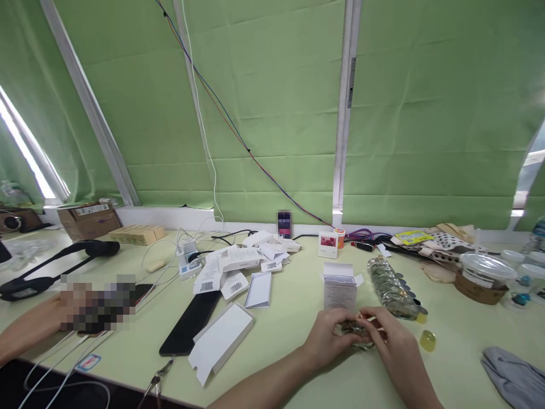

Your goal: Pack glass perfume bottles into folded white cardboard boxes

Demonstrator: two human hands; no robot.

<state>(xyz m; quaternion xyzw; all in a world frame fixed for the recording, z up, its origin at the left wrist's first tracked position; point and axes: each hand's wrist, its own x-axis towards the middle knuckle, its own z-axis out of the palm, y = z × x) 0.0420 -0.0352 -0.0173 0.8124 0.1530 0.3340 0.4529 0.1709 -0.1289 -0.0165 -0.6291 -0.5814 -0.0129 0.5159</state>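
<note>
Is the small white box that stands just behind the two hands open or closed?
Open. The small white box stands upright, and its top flaps are spread outward, just behind the left hand and right hand.

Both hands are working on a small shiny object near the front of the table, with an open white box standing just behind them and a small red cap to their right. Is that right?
Not quite: the cap is yellow, not red. The head view shows the left hand and right hand together on the small shiny object, with the open white box standing just behind them.
</note>
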